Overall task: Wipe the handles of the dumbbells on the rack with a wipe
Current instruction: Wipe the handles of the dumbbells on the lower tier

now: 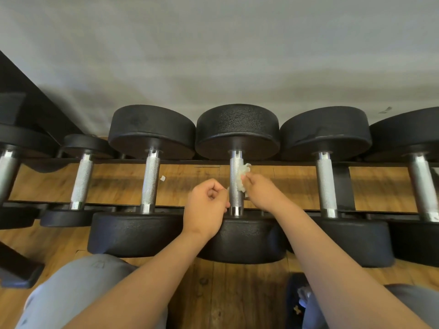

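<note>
Dumbbells (152, 129) with black round heads and knurled metal bars lie side by side across a black rack (341, 186), each bar running from 12 to 6 o'clock, with one head toward the grey wall (213, 55) and the other toward the person. The middle dumbbell (237, 124) is the one being handled, and its handle (236, 203) stands just above the centre of the view. A crumpled white wipe (242, 172) is pressed against the 3 o'clock side of that handle, on its upper half. The right hand (261, 191) reaches in from 5 o'clock, and its grip is closed on the wipe, fingertips pinching it against the metal. The left hand (206, 205) comes in from 7 o'clock and sits at the 9 o'clock side of the same handle, just beside its lower half. Its fingers are curled into a loose fist, and a sliver of white shows between the knuckles and the bar, but I cannot tell whether this grip holds anything. Between the rack's rails the wooden floor (213, 293) shows through, and a small white scrap (162, 178) lies there at 9 o'clock of the wiped handle, just beside the next bar. A grey trouser leg (78, 286) fills the corner at 7 o'clock.
</note>
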The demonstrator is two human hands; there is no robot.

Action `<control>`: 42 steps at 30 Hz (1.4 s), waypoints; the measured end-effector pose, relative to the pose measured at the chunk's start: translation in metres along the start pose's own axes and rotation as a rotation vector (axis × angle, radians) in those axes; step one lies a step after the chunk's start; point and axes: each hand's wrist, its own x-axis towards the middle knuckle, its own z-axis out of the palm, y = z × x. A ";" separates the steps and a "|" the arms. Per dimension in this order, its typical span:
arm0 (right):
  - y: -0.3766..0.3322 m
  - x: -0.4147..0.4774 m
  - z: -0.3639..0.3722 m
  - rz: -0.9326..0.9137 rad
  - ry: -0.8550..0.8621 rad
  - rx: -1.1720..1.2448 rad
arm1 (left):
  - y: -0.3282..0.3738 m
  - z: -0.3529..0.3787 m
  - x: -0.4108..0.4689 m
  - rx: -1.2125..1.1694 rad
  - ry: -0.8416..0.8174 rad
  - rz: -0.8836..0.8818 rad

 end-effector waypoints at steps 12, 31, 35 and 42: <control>-0.010 0.016 0.006 -0.036 0.211 0.181 | -0.002 0.002 0.000 0.004 -0.017 0.024; -0.005 0.004 0.000 0.015 0.127 0.238 | 0.001 0.001 0.000 0.009 -0.012 0.010; -0.009 0.006 0.000 0.004 0.090 0.195 | 0.000 0.000 0.001 0.027 -0.028 0.002; 0.001 -0.015 -0.001 0.042 -0.195 -0.038 | 0.001 -0.001 -0.001 0.026 -0.017 -0.001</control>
